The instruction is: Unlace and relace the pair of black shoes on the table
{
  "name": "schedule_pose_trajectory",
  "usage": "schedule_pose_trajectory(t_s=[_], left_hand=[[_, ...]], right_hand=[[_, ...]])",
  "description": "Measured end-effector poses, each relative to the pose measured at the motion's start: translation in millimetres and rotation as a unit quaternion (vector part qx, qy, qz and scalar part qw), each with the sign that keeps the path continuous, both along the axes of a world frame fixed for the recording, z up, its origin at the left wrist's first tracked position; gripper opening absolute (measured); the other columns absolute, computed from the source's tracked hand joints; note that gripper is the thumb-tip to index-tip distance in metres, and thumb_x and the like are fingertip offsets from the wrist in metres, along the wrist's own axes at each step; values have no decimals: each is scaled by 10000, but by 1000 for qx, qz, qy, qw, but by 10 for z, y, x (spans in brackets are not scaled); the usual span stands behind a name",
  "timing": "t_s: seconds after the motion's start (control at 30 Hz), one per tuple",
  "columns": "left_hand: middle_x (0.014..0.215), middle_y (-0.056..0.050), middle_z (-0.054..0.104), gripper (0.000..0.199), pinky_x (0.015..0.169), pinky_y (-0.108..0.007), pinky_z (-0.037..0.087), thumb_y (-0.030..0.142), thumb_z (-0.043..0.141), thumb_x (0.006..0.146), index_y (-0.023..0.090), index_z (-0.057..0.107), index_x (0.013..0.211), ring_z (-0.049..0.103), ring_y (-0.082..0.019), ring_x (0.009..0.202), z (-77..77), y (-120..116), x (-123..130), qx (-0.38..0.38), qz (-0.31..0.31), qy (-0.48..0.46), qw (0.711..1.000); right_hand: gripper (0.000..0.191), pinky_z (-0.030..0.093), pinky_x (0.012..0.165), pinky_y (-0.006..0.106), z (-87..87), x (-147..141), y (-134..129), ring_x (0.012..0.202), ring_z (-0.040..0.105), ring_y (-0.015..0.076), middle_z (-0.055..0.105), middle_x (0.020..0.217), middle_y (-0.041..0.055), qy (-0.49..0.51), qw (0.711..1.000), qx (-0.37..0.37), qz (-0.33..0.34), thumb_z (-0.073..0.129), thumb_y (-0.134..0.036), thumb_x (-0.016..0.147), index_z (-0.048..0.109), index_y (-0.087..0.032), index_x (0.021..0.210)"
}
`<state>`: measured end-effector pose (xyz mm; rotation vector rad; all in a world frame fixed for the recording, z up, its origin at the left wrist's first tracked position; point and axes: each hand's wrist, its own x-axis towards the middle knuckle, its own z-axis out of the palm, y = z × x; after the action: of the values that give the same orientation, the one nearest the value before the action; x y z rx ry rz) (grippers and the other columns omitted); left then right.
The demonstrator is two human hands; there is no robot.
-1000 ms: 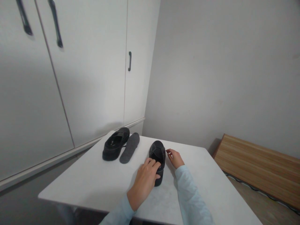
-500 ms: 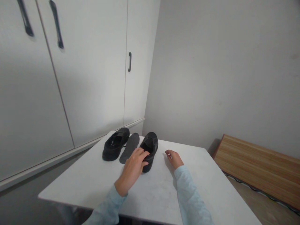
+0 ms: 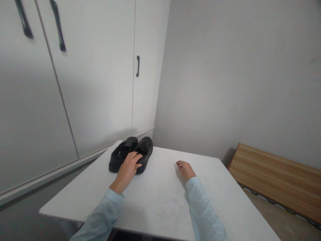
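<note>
Two black slip-on shoes stand side by side at the far left of the white table. My left hand is closed on the heel of the nearer, right-hand shoe, thumb on its right side and fingers over the opening. Close against it on the left is the other shoe, partly hidden by my left hand. The grey insole cannot be seen now. My right hand rests on the table to the right, fingers loosely curled, a small gap by the thumb and nothing in it.
White cabinet doors with dark handles rise behind the table on the left. A grey wall stands at the back. Beyond the table's right edge is a wood-grain board, with a dark cable along its lower side.
My left hand has moved the right-hand shoe leftward, up against the other one. The insole that lay between them has gone out of sight. My right hand has stayed in place.
</note>
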<state>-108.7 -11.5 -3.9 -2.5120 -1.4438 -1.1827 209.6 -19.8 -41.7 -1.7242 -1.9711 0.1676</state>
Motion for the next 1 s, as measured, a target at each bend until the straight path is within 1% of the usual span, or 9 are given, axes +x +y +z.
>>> schedule_pose_trajectory(t_s=[0.17, 0.27, 0.43, 0.53, 0.63, 0.77, 1.0], left_hand=[[1096, -85, 565, 222, 958, -385, 428, 155, 576, 765, 185, 623, 980, 502, -241, 1103, -82, 38, -36, -10, 9, 16, 1000], [1104, -85, 567, 240, 926, -355, 426, 149, 568, 773, 189, 618, 1005, 503, -236, 1098, -86, -19, -16, -19, 40, 40, 998], [1045, -81, 574, 327, 837, -367, 374, 200, 521, 837, 237, 559, 1159, 496, -244, 1068, -27, -138, 16, -42, 112, 113, 986], [1044, -78, 554, 406, 795, -345, 349, 211, 491, 863, 287, 485, 1262, 481, -238, 1047, 21, -170, 35, -51, 130, 147, 979], [1038, -79, 548, 422, 768, -333, 341, 213, 480, 872, 305, 463, 1284, 475, -237, 1034, 72, -176, 39, -66, 142, 170, 973], [1057, -81, 554, 395, 782, -340, 351, 216, 490, 867, 292, 492, 1255, 464, -244, 1074, 145, -156, 1, -93, 145, 186, 967], [1057, -90, 573, 420, 717, -294, 409, 168, 541, 822, 245, 500, 1233, 484, -236, 1082, 240, -127, -46, -122, 105, 193, 968]], right_hand=[[348, 463, 784, 234, -31, 18, 20, 799, 645, 149, 706, 947, 62, -1, 1000, -8, -6, 466, -11, 735, 665, -180, 964], [339, 461, 790, 238, -40, 26, 27, 804, 643, 156, 706, 941, 68, -5, 1000, -12, -4, 466, -17, 740, 667, -171, 966], [333, 459, 789, 231, -38, 29, 26, 811, 645, 153, 709, 942, 64, -10, 1000, -17, -3, 470, -29, 748, 671, -178, 967], [332, 458, 793, 231, -38, 30, 24, 815, 649, 152, 712, 943, 61, -12, 1000, -19, -5, 469, -38, 753, 673, -183, 971], [329, 455, 801, 231, -39, 31, 18, 823, 646, 152, 710, 948, 65, -13, 1000, -21, -7, 463, -42, 762, 669, -176, 980], [327, 449, 811, 228, -38, 28, 12, 830, 640, 149, 705, 958, 58, -16, 1000, -24, -6, 469, -43, 762, 666, -181, 983], [312, 447, 810, 236, -16, 6, 0, 825, 638, 155, 706, 947, 59, -19, 999, -29, -4, 480, -56, 767, 667, -181, 984]])
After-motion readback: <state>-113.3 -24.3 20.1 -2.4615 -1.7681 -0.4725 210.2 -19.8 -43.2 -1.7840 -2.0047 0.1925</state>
